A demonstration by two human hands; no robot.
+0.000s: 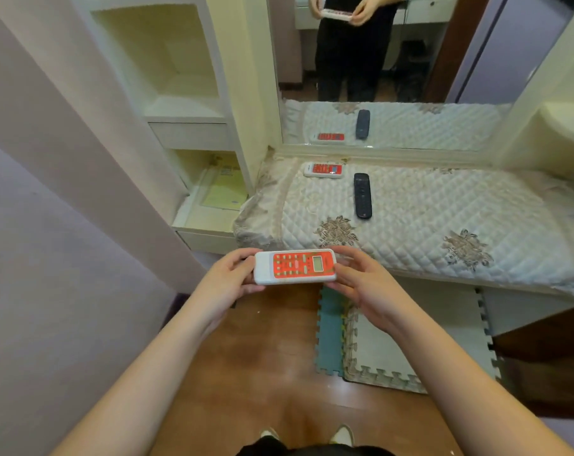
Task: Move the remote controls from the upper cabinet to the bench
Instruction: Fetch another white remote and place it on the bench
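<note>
At 10 o'clock stands the cream cabinet [183,93], its open shelves bare, a yellow paper [221,192] in the lowest compartment. Low at centre, the left hand [225,281] pinches the left end of a white remote with an orange face [295,266], and the right hand [361,284] grips its right end; it hangs level over the wooden floor [262,357], just short of the worktop [443,225]. On that quilted worktop, at 12 o'clock, lies a second orange-faced remote [323,169], and at its 4 o'clock, apart from it, a black remote [362,195]. A mirror [394,60] rises behind.
</note>
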